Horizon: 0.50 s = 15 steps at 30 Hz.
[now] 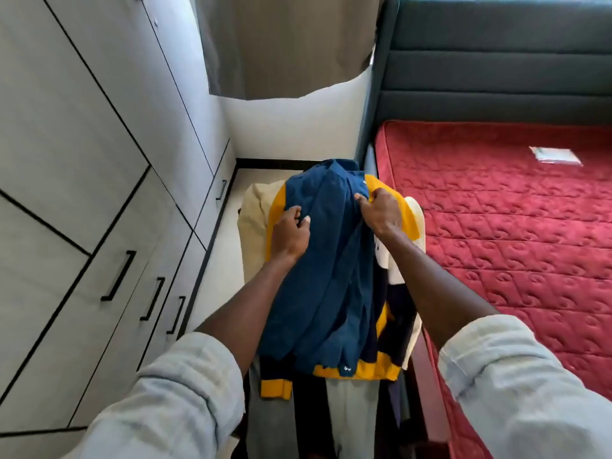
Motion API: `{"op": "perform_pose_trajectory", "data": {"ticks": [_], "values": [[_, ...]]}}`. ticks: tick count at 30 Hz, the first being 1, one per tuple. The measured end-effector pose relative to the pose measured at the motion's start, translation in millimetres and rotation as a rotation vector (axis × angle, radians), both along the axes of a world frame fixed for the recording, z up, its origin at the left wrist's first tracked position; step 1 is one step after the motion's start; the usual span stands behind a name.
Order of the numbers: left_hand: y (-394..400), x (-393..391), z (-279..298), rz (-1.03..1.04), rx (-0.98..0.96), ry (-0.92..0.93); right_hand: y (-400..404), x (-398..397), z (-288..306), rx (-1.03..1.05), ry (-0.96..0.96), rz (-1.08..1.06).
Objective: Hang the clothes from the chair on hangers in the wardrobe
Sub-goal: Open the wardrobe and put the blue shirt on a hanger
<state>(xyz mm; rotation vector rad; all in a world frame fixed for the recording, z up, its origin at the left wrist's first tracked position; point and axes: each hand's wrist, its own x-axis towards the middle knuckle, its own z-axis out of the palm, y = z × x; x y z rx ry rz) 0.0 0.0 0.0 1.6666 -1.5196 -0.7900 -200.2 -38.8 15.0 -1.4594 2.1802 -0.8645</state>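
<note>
At nine o'clock stands the wardrobe (82,160), its pale doors closed, black handles (118,275) running down toward seven. A grey curtain (284,44) hangs at twelve.

My left hand (289,235) sits just left of centre, fingers (299,217) curled and pinching a fold of the blue shirt (324,276). That shirt lies on top of the pile at centre, draped toward six o'clock. Under it is a yellow garment (357,371) with a dark band, and beige cloth (256,220) shows at the pile's ten o'clock edge. The chair beneath is hidden by the clothes.

My right hand (381,213) is at the shirt's one o'clock edge, fingers clamped on the blue cloth near its collar end. Both sleeves (516,376) are rolled to the forearm.

At three o'clock lies the red mattress (513,226), a small paper (556,155) on it toward two, the dark headboard (496,61) above at one.
</note>
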Motion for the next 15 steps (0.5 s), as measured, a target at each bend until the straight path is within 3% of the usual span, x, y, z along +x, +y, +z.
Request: {"op": "perform_pose_trajectory", "data": {"ticks": [4, 7, 9, 11, 13, 15], "values": [[-31.4, -25.7, 15.9, 0.040, -0.002, 0.056, -16.1, 2.7, -10.4, 0.095, -0.097, -0.006], [-46.4, -36.2, 20.9, 0.078, 0.000, 0.135, 1.4, 10.3, -9.9, -0.108, -0.357, 0.003], [-54.4, -41.9, 25.3, 0.106, 0.027, 0.240, 28.8, 16.5, -8.1, -0.149, -0.448, 0.226], [-64.0, -45.2, 30.2, 0.086, 0.097, 0.304, 50.0, 19.5, -12.6, -0.015, -0.439, 0.520], [-72.3, -46.0, 30.0, 0.016, 0.201, 0.166, 57.1, 14.4, -19.5, 0.194, -0.352, 0.766], [-72.7, -46.4, 23.9, -0.089, 0.257, -0.077, 58.0, 7.3, -19.7, 0.256, -0.424, 0.724]]}}
